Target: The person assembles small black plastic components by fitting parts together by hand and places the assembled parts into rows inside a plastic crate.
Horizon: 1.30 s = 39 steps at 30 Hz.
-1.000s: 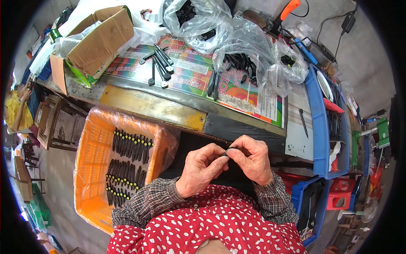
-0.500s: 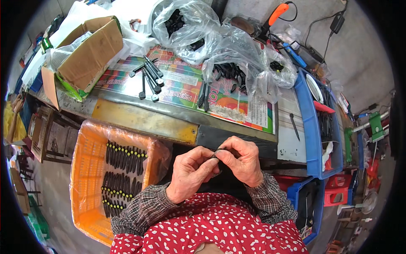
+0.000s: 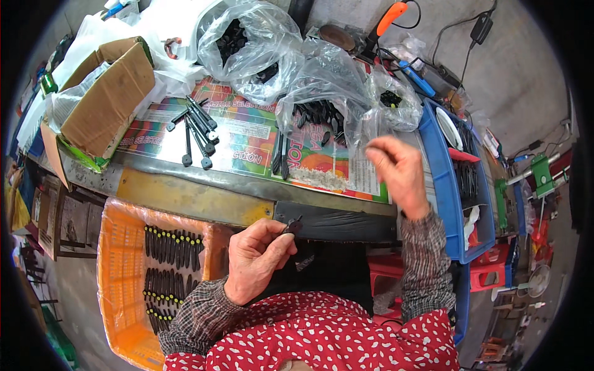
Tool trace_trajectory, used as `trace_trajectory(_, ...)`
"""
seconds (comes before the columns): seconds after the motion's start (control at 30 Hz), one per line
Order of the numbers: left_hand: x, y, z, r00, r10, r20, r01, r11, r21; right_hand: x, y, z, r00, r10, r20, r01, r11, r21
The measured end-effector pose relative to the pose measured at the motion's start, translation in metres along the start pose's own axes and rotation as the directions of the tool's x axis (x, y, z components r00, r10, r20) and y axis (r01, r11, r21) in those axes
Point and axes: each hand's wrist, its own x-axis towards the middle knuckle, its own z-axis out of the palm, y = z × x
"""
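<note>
Over the table's front edge, my left hand (image 3: pixel 257 256) pinches a small black plastic part (image 3: pixel 294 226) between thumb and fingertips. The part has a rounded end and a thin tip sticking out. My right hand (image 3: pixel 401 172) is raised above the right side of the table, thumb and fingers loosely curved and a little apart, with nothing visible in them. Just beyond it lies a clear plastic bag (image 3: pixel 318 77) that spills black pieces (image 3: pixel 322 117). Two slim black pieces (image 3: pixel 280 154) lie left of that pile.
Black long-stemmed parts (image 3: pixel 197 130) lie in a heap on the table, right of a cardboard box (image 3: pixel 111 99). An orange crate (image 3: pixel 117 278) at lower left holds rows of black pieces with yellow dots. At right stands a blue bin (image 3: pixel 455 229); a small bag (image 3: pixel 396 93) sits behind.
My hands were together at the black part; my right hand has let go and moved up and right over the table. My left hand has shifted slightly left, keeping the part.
</note>
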Motion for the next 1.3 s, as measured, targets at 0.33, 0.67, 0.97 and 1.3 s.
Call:
trace_trajectory(0.33, 0.008, -0.001, -0.001, 0.999, -0.045, -0.023, 0.046, 0.999, 0.022, 0.092, 0.09, -0.049, 0.944, -0.226, -0.239, 0.079, 0.862, -0.501)
trace_trajectory(0.67, 0.007, -0.003, -0.005, 0.994, -0.105, -0.011, 0.105, 0.994, -0.02, 0.115, 0.021, 0.003, 0.934, -0.336, -0.124, 0.291, 0.914, -0.283)
trace_trajectory(0.97, 0.0, 0.004, -0.025, 0.994, -0.093, -0.06, 0.093, 0.996, -0.008, 0.193, -0.048, 0.097, 0.791, -0.604, 0.095, 0.597, 0.728, -0.337)
trace_trajectory(1.3, -0.001, 0.012, -0.045, 0.991, -0.116, -0.065, 0.114, 0.993, -0.03, 0.289, -0.049, 0.188, 0.772, -0.617, 0.151, 0.57, 0.566, -0.595)
